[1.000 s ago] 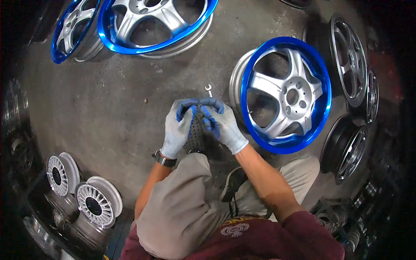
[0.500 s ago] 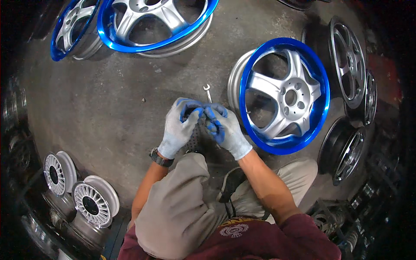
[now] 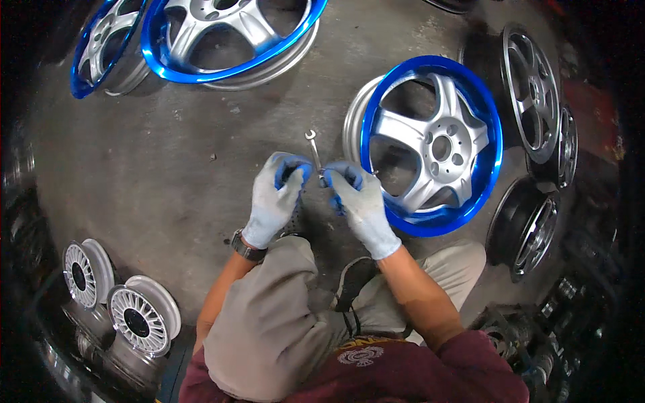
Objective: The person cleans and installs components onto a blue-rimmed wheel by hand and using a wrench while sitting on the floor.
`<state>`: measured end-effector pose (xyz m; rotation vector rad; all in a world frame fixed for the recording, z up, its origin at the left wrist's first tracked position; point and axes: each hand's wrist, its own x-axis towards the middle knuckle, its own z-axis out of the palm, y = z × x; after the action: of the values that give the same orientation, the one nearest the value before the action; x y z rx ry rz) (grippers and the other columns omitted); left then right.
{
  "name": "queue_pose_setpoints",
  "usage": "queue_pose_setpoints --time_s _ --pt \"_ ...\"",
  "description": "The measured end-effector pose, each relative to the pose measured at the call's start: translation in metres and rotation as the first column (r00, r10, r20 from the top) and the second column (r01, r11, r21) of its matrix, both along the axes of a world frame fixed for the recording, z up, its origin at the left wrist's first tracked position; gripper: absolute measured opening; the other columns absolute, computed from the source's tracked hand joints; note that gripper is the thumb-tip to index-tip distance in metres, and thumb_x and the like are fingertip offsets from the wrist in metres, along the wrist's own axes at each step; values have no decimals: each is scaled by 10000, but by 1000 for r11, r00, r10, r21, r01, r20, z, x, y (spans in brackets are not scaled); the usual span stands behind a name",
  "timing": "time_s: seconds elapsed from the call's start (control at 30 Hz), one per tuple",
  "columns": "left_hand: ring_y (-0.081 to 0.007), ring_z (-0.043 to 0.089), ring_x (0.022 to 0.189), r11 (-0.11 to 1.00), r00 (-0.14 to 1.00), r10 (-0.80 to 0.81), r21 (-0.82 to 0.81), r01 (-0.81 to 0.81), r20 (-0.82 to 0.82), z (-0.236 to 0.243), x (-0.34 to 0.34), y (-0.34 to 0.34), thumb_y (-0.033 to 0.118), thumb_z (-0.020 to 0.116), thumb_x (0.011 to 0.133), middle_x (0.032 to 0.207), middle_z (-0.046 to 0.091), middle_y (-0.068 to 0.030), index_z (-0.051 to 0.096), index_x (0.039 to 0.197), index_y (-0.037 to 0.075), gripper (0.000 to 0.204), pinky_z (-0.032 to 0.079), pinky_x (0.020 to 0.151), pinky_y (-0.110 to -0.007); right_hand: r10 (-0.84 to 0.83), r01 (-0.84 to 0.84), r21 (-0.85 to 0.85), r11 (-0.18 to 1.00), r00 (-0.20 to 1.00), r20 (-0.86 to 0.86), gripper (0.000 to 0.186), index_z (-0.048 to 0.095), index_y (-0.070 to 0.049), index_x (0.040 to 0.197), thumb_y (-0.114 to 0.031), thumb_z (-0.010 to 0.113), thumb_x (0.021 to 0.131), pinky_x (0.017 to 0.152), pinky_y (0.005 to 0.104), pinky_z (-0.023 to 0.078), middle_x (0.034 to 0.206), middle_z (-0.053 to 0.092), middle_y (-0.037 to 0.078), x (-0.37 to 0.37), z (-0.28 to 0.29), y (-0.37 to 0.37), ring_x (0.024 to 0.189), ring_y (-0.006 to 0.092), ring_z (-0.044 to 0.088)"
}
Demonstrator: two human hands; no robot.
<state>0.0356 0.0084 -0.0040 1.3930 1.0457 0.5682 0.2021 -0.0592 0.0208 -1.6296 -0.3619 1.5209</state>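
Observation:
Both my hands wear grey gloves with blue palms and fingers, held in front of my knees. My left hand (image 3: 274, 196) is closed, thumb and curled fingers together; whatever they hold is hidden. A little apart from it, my right hand (image 3: 363, 203) has its fingers bent and pressed together, and I cannot make out anything in them. A combination wrench (image 3: 314, 151) lies on the floor between them, its lower end right by my right fingertips. Close to my right hand leans a silver five-spoke wheel rim (image 3: 430, 144) with a blue lip.
Two more blue-lipped rims (image 3: 232, 40) (image 3: 104, 40) are at the far left. Along the right side stand several dark and silver rims (image 3: 534, 94). Two white multi-spoke rims (image 3: 138, 319) (image 3: 82, 274) sit at the lower left. A small bit of debris (image 3: 213, 157) lies on the concrete.
My hands have come apart; the right one has drawn back to the right. More of the wrench shows between them. The whole view has shifted slightly.

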Motion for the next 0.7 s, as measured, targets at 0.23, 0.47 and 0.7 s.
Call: queue_pose_setpoints --time_s 0.23,0.47,0.7 --pt "-102 608 968 978 975 197 -51 -203 -104 -28 -10 -7 87 566 1012 1047 682 -60 662 1136 -19 189 487 871 -264 87 -99 -30 995 640 764 189 712 -37 1053 -164 647 930 606 346 511 814 713 116 73 18 -26 659 198 674" --pt "-131 619 978 989 982 147 20 -146 -115 -43 -8 -11 96 570 1010 1056 666 -71 652 1133 -28 193 487 883 -277 493 -278 -416 866 337 802 177 695 -58 956 -211 616 916 815 504 537 905 712 218 75 -8 -18 873 408 692" --pt "-173 628 970 982 975 189 19 -188 -114 -55 -18 -12 88 586 985 1039 655 -99 657 1115 -18 182 486 884 -300 500 -321 -400 859 353 791 197 707 -47 993 -206 633 905 806 474 541 883 707 238 71 -15 -15 871 410 698"
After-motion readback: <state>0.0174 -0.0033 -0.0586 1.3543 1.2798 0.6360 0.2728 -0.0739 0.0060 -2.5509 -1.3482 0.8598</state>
